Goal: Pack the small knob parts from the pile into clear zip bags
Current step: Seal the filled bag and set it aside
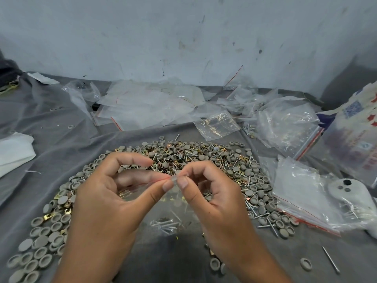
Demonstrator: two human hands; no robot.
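A wide pile of grey round knob caps, brass clips and screws (234, 170) spreads over the grey cloth in front of me. Above it I hold a small clear zip bag (171, 209) with a red seal line; screws and brass pieces show inside its lower part. My left hand (114, 197) pinches the bag's top edge between thumb and fingers. My right hand (212, 193) pinches the same edge right beside it, thumb tips almost touching.
Empty clear zip bags (146, 105) lie heaped along the back by the wall. More bags (302, 197) stack at the right, over a white device (344, 190). A printed sack (355, 135) stands far right. White cloth (14, 150) lies at the left.
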